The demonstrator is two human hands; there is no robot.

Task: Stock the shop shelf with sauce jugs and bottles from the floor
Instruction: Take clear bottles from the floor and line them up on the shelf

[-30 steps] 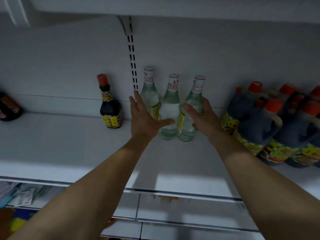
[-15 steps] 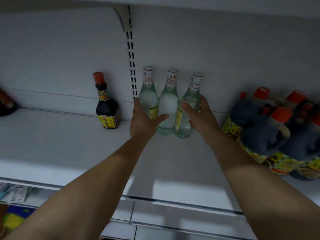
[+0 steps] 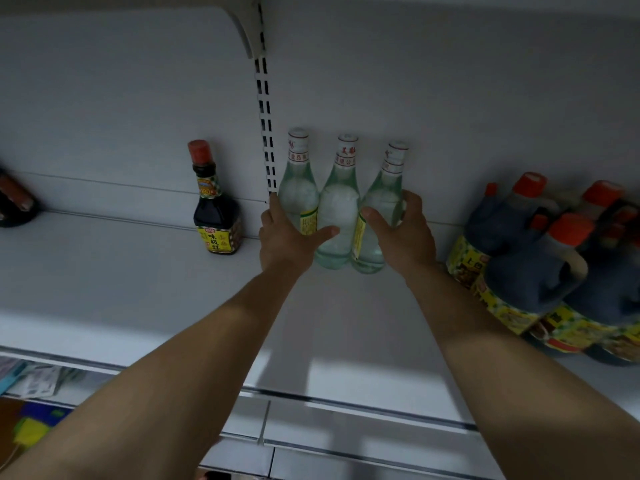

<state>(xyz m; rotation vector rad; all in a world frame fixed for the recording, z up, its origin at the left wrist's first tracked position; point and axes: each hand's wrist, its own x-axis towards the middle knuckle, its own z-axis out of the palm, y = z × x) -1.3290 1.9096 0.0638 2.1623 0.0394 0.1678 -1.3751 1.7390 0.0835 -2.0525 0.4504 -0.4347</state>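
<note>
Three clear glass bottles with white caps stand side by side at the back of the white shelf. My left hand presses its straight fingers against the left side of the left bottle, and its thumb reaches across to the middle bottle. My right hand grips the right bottle, thumb in front and fingers curled behind. The three bottles touch one another and sit close to the back wall.
A small dark sauce bottle with a red cap stands left of the group. Several dark sauce jugs with orange caps crowd the shelf's right end. A dark object sits at the far left. A slotted upright runs up the back wall.
Both hands have slid the three clear bottles back toward the wall and closer together. The right bottle, tilted before, now stands straighter.
</note>
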